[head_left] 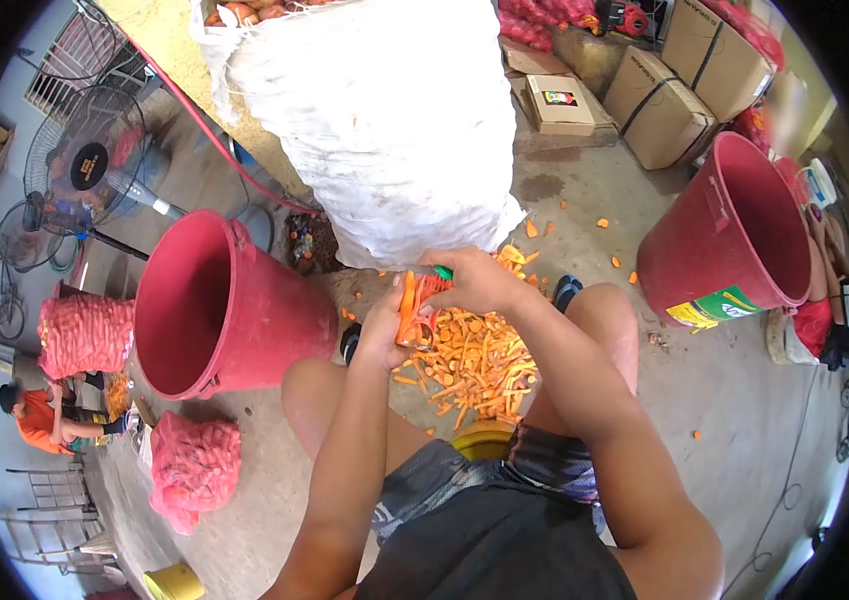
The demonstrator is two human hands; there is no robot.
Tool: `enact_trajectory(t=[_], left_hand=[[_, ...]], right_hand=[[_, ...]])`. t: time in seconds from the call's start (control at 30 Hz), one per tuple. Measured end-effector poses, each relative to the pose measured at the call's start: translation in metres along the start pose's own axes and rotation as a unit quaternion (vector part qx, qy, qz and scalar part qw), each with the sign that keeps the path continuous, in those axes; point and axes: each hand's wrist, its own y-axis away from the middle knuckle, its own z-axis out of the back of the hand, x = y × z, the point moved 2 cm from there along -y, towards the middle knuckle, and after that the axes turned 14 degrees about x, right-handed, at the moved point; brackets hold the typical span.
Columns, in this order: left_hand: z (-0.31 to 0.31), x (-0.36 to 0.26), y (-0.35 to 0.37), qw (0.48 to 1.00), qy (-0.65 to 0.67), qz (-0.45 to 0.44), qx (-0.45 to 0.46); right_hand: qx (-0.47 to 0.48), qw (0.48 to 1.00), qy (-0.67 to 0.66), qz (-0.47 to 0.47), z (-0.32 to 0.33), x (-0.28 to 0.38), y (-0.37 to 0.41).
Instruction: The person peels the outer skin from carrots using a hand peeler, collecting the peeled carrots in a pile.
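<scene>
My left hand [382, 325] is closed around an orange carrot [408, 308], held upright over the floor between my knees. Close beside it, my right hand [485, 283] is closed on a small tool with a green end [443, 271] and a red part [431, 292]. Its exact kind is hidden by my fingers. The red part lies against or very near the carrot. Below both hands spreads a pile of cut carrot pieces and peelings [480, 365] on the concrete floor.
A full white sack [395, 130] stands ahead. Large red bins stand at left [280, 330] and right [675, 250]. A pink mesh bag [195, 465] lies at lower left. A fan [90, 165], cardboard boxes [660, 110] and another person in orange [40, 420] are farther off.
</scene>
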Motion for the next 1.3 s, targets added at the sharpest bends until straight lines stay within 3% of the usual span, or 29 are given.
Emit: enact_trajectory(t=[0.07, 0.13, 0.2, 0.27, 0.33, 0.43, 0.53, 0.63, 0.77, 0.83, 0.93, 1.17, 1.3], left_hand=[[0.003, 0.001, 0.002, 0.999, -0.01, 0.0, 0.031], [-0.001, 0.0, 0.01, 0.996, -0.068, 0.028, -0.043], [-0.008, -0.004, 0.017, 0.996, -0.072, 0.038, -0.042], [-0.007, -0.004, 0.018, 0.995, -0.071, 0.048, -0.041], [0.001, -0.006, 0.017, 0.996, -0.009, 0.013, -0.085], [0.002, -0.015, 0.018, 0.994, 0.073, -0.045, -0.063], [0.009, -0.017, 0.015, 0.995, 0.075, -0.059, -0.034], [0.008, -0.015, 0.009, 0.995, 0.06, -0.083, -0.009], [-0.007, -0.022, 0.012, 0.988, 0.057, -0.14, -0.014], [-0.018, -0.025, 0.012, 0.986, 0.041, -0.16, -0.034], [-0.016, -0.024, 0.009, 0.983, 0.025, -0.178, -0.035], [-0.022, -0.02, 0.002, 0.983, 0.046, -0.176, 0.009], [-0.027, -0.023, 0.004, 0.985, 0.028, -0.17, -0.014]], right_hand=[[-0.048, 0.999, 0.006, -0.011, 0.01, -0.015, -0.002], [-0.095, 0.995, 0.011, -0.02, 0.027, -0.028, -0.004], [-0.157, 0.974, 0.007, -0.163, 0.044, -0.045, -0.003], [-0.158, 0.971, -0.009, -0.178, 0.047, -0.055, -0.001], [-0.155, 0.969, -0.023, -0.19, 0.045, -0.051, -0.002], [-0.125, 0.975, -0.028, -0.183, 0.021, -0.043, -0.001], [-0.013, 0.978, 0.047, -0.204, -0.002, -0.031, 0.001], [-0.002, 0.959, 0.07, -0.274, -0.01, -0.028, 0.003], [-0.06, 0.96, 0.094, -0.256, -0.007, -0.036, 0.006], [-0.006, 0.987, 0.019, -0.158, 0.002, -0.006, 0.006], [0.029, 0.995, -0.029, -0.093, -0.007, 0.0, 0.001], [0.069, 0.994, -0.013, -0.083, -0.012, 0.009, -0.007], [0.065, 0.993, -0.012, -0.099, -0.02, 0.004, -0.011]])
